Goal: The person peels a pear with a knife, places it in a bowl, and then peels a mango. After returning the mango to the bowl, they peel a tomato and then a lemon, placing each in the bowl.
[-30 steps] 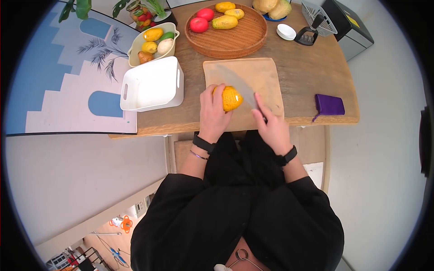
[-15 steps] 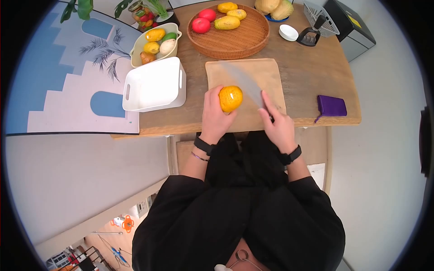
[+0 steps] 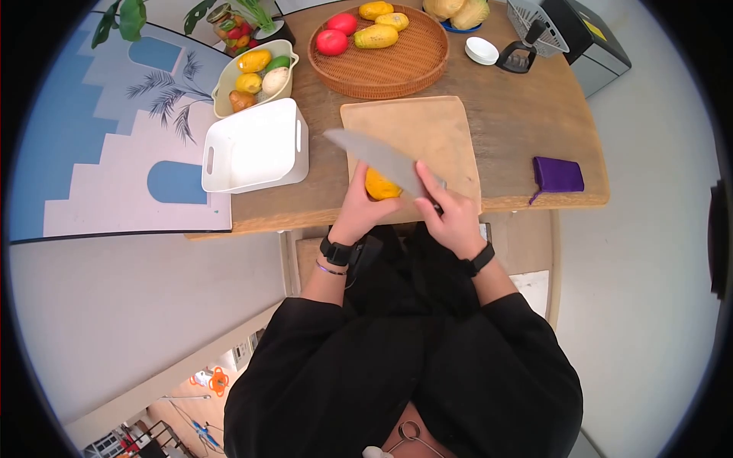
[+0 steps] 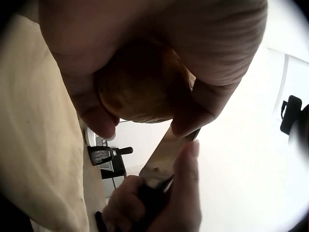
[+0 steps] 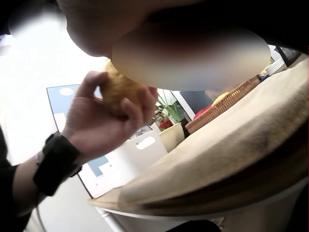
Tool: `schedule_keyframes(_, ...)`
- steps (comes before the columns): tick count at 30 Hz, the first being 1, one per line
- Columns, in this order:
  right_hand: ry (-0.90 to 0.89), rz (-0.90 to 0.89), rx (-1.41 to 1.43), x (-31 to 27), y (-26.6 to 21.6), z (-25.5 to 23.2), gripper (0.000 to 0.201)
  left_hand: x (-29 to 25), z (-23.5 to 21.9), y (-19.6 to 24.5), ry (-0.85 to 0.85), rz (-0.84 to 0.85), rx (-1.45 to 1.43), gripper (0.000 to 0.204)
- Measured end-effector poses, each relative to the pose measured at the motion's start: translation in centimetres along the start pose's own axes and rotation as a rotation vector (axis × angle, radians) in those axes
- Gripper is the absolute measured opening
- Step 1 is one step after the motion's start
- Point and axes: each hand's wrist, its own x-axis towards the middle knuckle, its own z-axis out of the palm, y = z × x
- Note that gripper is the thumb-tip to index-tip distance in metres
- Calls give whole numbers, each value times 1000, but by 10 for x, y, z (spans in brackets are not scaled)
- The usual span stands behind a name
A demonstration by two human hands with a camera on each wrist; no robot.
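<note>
We hold the yellow fruit (image 3: 379, 185) tight in our left hand (image 3: 359, 208), grip the knife (image 3: 374, 159) in our right hand (image 3: 450, 217), and should cut slowly, away from our fingers.

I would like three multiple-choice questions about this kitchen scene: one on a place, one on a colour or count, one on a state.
1. Where does the white bin stand?
A. left of the cutting board
B. on the woven tray
C. beside the purple cloth

2. How many red tomatoes lie on the woven tray?
A. none
B. two
C. five

3. What does the left hand do?
A. lies flat on the table
B. grips the yellow fruit
C. lifts the white bin

Answers:
1 A, the bin sits left of the board.
2 B, two red ones show.
3 B, its fingers curl round the fruit, the knife above it.
</note>
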Motion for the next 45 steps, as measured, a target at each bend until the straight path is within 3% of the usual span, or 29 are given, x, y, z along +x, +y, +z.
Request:
schedule_keyframes(1,31,138,-8,7,5,2,57,-1,-1,0,-2,-1,-2,73)
schedule_keyframes(2,57,273,-10,11,8,4,58,-3,-3,2,-62,-77,-195,74)
schedule_keyframes(3,57,270,-4,11,9,5,58,-3,-6,3,-124,-151,-385,75)
schedule_keyframes(6,131,180,82,9,5,1,58,-1,-7,-1,-134,-122,-437,71)
schedule_keyframes(8,0,-55,120,4,-7,-7,58,-3,-9,-12,-123,-149,-519,71)
schedule_keyframes(10,-97,-2,36,0,-2,-7,56,-4,-11,-13,-117,-181,-602,71)
schedule_keyframes(12,3,205,34,7,8,-2,56,-3,-17,-8,-352,-138,-586,84)
schedule_keyframes(16,83,154,134,11,18,-3,57,-5,-22,5,-380,-196,-548,89)
schedule_keyframes(18,36,-61,325,7,9,-12,55,-5,-22,4,-368,-219,-436,90)
schedule_keyframes(19,-170,12,366,5,2,-23,53,-4,-24,5,-374,-219,-437,90)
schedule_keyframes(21,-211,48,236,12,1,-28,52,-4,-26,11,-642,-205,-449,90)
schedule_keyframes(22,-257,78,110,15,0,-30,52,-3,-25,14,-646,-207,-451,90)
schedule_keyframes(23,-291,132,-99,19,-3,-35,51,-2,-23,19,-625,-238,-418,89)
schedule_keyframes(24,-290,127,-100,18,0,-33,51,0,-23,23,-602,-265,-384,88)
schedule_keyframes(25,-174,167,102,17,4,-29,51,1,-25,23,-597,-258,-380,88)
schedule_keyframes(27,-61,209,308,15,2,-27,51,-1,-26,21,-402,-197,-93,81)
schedule_keyframes(28,-23,167,274,12,-3,-31,52,0,-23,21,-401,-199,-95,81)
schedule_keyframes(29,15,126,240,11,-9,-36,53,2,-19,21,-238,-148,117,76)
schedule_keyframes(30,16,128,239,9,-14,-41,53,4,-14,24,-74,-93,329,70)
schedule_keyframes(31,-83,118,112,7,-20,-46,53,4,-10,27,-76,-93,331,70)
schedule_keyframes(33,-177,111,-17,8,-20,-43,53,3,-3,32,-4,116,643,65)
schedule_keyframes(34,-113,190,-37,11,-15,-35,52,3,-1,34,-8,116,641,65)
schedule_keyframes(36,-51,268,-57,13,-9,-33,52,2,2,38,86,382,786,67)
schedule_keyframes(38,-143,478,-184,17,-3,-40,50,3,-2,36,87,420,877,68)
schedule_keyframes(39,-22,400,-7,15,-5,-36,49,3,-5,35,87,451,966,69)
schedule_keyframes(40,-28,402,-4,9,-9,-35,49,1,-6,32,89,444,968,69)
schedule_keyframes(42,-6,97,67,5,-17,-36,48,4,-4,27,145,480,997,65)
schedule_keyframes(43,-3,103,62,6,-16,-34,48,4,-1,26,137,482,992,65)
schedule_keyframes(45,-83,377,-163,8,-11,-30,48,0,4,24,233,240,706,63)
